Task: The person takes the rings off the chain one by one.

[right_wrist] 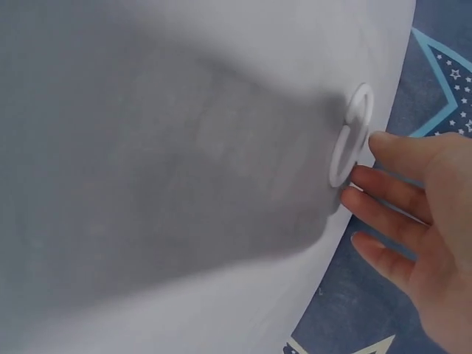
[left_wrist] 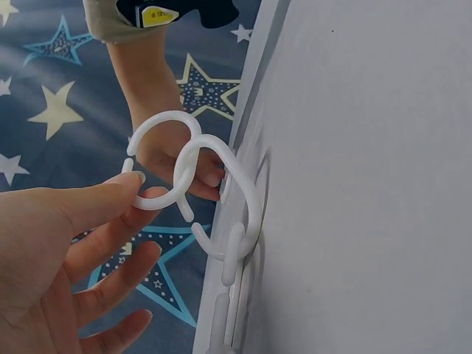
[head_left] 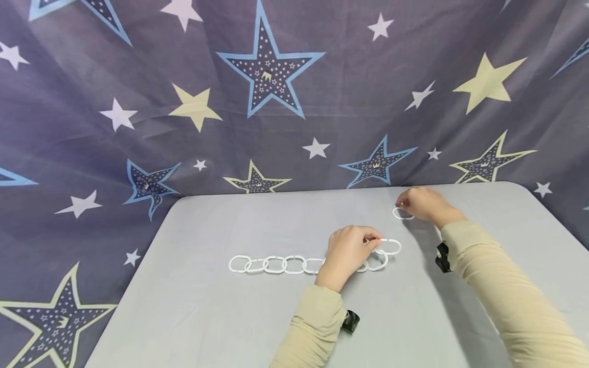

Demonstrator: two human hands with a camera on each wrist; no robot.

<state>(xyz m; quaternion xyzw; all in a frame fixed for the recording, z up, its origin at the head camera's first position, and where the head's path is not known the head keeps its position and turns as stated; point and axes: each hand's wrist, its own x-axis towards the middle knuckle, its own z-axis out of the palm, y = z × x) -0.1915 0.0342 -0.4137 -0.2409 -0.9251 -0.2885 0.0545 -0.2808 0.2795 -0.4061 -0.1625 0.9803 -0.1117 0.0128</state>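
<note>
A chain of white oval plastic links (head_left: 274,265) lies across the table, partly hidden behind my left hand (head_left: 347,253). That hand pinches the end link (left_wrist: 164,116) between thumb and index finger. In the left wrist view this link hangs through a neighbouring link (left_wrist: 247,184), and both have a small gap in their rim. Near the table's far edge, a separate white link (right_wrist: 338,158) lies by my right hand (right_wrist: 424,214). The right thumb and fingertips are at its edge, spread apart from each other. From above, the right hand (head_left: 423,203) partly covers that link.
The table (head_left: 207,317) has a pale grey top with rounded far corners. Behind it hangs a dark star-patterned cloth (head_left: 294,138). A black wrist device (head_left: 350,321) is on the left sleeve, and another black device (head_left: 443,257) is on the right.
</note>
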